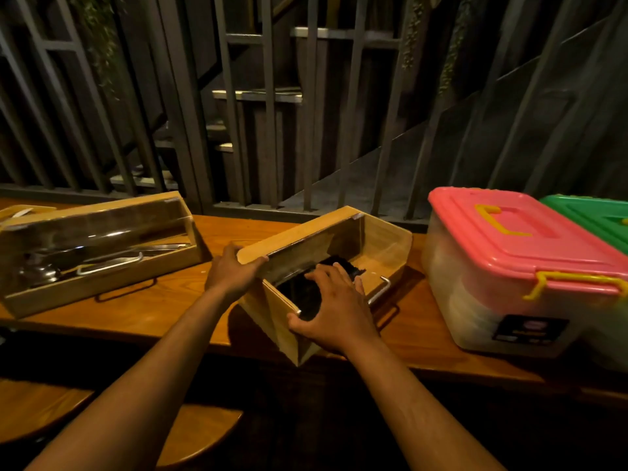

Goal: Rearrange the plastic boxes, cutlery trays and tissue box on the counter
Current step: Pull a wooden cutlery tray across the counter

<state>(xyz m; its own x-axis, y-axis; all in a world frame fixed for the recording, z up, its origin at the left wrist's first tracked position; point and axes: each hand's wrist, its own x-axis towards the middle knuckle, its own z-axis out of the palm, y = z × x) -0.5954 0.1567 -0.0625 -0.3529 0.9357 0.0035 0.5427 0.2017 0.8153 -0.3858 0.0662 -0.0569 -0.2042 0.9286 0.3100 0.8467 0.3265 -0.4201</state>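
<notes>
A wooden cutlery tray (384, 246) with a clear lid sits skewed in the middle of the wooden counter (163, 300), its near corner over the front edge. My left hand (232, 271) grips its back left corner. My right hand (334, 307) holds its front rim, fingers spread over the lid above dark contents. A second wooden cutlery tray (102, 287), holding metal cutlery, lies at the left. To the right stands a clear plastic box with a pink lid (520, 239) and yellow latches. Beside it shows part of a box with a green lid (591, 215).
A pale object (23, 210) peeks out behind the left tray at the counter's far left. Dark metal railings (238, 130) and a staircase rise right behind the counter. Two wooden stool seats (200, 433) sit below the front edge.
</notes>
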